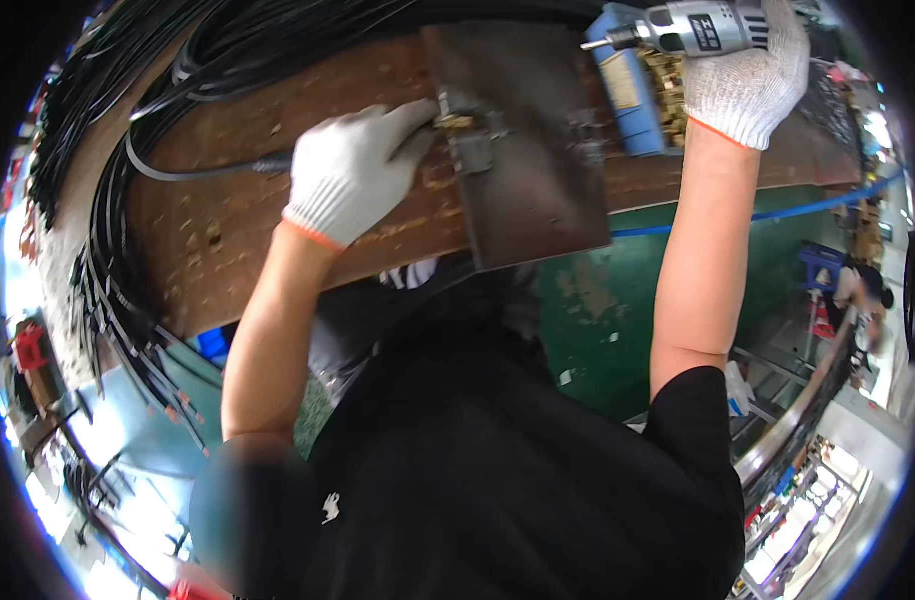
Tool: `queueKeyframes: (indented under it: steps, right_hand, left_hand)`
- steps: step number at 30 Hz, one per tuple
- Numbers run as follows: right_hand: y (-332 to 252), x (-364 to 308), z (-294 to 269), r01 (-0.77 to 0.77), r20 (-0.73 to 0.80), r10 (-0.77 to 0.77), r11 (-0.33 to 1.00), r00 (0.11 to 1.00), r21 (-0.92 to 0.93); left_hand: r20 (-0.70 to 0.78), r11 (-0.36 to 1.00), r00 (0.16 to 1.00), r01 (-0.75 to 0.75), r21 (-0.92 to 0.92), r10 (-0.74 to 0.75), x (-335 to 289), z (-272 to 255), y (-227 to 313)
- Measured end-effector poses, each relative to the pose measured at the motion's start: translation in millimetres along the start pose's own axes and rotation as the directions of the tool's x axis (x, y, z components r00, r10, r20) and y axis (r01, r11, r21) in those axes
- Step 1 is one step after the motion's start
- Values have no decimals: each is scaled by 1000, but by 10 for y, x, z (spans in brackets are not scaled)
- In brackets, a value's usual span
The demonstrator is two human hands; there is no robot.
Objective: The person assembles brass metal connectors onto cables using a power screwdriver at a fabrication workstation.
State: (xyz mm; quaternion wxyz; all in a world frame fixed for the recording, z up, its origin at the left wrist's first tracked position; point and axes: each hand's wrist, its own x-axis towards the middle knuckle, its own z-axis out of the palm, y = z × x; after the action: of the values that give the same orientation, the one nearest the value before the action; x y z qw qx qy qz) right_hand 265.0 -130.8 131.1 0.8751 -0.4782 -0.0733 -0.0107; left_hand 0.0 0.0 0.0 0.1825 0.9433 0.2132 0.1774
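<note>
My left hand (352,165), in a white knit glove with an orange cuff, is closed around a black cable (267,163). Its fingertips reach a small brass fitting (458,123) at a metal clamp fixture (472,150), which sits on the left side of a dark metal plate (537,200). Whether the fitting is joined to the cable is hidden by the glove. My right hand (752,85), gloved the same way, grips a silver-grey power screwdriver (705,28) at the far right. The tool lies level, its bit pointing left, above a blue box (622,90) and apart from the fixture.
Brass parts (667,95) fill the blue box. Thick bundles of black cable (247,50) lie along the far and left sides of the worn brown tabletop (227,220). A blue hose (817,207) crosses at right over the green floor (617,320). Another person (862,290) is farther right.
</note>
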Motion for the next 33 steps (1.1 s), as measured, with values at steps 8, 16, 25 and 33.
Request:
queueKeyframes:
  steps: [8, 16, 25, 33]
  right_hand:
    - [613, 2007, -1107, -170, 36, 234, 796, 971, -580]
    - [692, 2160, -1277, 60, 119, 247, 233, 962, -971]
    - [309, -157, -386, 286, 646, 345, 687, 681, -668]
    - [678, -1126, -373, -29, 762, 494, 846, 418, -532]
  left_hand:
    - [-166, 987, 985, -71, -142, 47, -29, -213, 67]
    - [-123, 984, 992, -41, -172, 20, -36, -415, 134]
    - [-131, 994, 991, -27, -105, 13, -15, -551, 173]
    - [-111, 999, 994, -22, -47, 17, 7, -575, 245]
